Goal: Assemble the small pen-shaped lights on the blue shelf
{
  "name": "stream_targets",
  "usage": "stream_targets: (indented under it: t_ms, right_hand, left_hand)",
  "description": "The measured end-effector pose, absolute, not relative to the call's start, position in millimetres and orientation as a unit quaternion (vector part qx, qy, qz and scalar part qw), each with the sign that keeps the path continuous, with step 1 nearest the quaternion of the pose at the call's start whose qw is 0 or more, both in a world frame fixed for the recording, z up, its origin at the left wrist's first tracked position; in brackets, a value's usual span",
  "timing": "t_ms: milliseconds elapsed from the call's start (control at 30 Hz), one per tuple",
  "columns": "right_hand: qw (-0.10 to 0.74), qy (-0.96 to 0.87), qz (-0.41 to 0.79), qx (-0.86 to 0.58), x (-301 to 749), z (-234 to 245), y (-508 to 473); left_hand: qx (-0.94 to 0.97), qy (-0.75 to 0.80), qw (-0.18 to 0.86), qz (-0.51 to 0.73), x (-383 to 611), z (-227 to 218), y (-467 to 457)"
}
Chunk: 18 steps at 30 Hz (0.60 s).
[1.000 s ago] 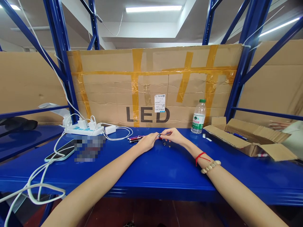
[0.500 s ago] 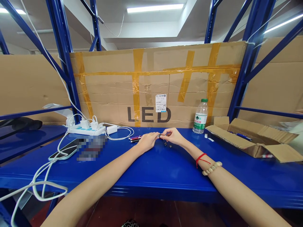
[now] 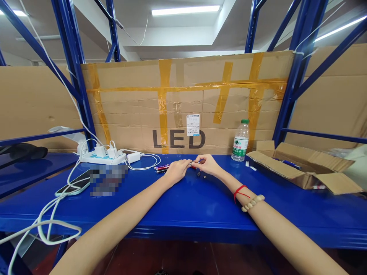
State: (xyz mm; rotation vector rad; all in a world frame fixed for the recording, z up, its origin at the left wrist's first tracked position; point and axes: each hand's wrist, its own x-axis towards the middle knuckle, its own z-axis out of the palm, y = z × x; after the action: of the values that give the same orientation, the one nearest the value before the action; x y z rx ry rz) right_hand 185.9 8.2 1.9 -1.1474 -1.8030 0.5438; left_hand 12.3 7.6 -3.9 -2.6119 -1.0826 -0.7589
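Observation:
My left hand [image 3: 177, 171] and my right hand [image 3: 207, 164] meet fingertip to fingertip above the blue shelf top [image 3: 183, 206]. Both are closed in a pinch on something small and partly dark that I cannot make out. A bit of red shows under the right fingers. Beside the left knuckles lie several slim pens [image 3: 161, 168], partly covered by that hand. Just below the right fingers, several tiny dark pieces [image 3: 198, 174] rest on the shelf. The right wrist wears a red string and a pale beaded bracelet.
On the right stand a water bottle [image 3: 241, 141] and an open cardboard box [image 3: 279, 164] with a blue pen [image 3: 291, 164] in it. To the left are a power strip [image 3: 100, 157], a phone [image 3: 73, 183] and loose white cables [image 3: 54, 221]. A taped cardboard sheet [image 3: 132, 114] closes off the back.
The view has shifted slightly, so things sit a little further left. My hands stay together with nearly the same pinch. Red now shows under the right fingers.

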Motion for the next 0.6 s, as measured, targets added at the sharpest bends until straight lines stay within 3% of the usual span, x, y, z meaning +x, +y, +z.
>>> stream_targets:
  t_ms: [600]
  right_hand:
    - [0.459,-0.721,0.272,-0.442,184,13,0]
  left_hand:
    - [-0.893,-0.354,0.014,-0.276,13,5,2]
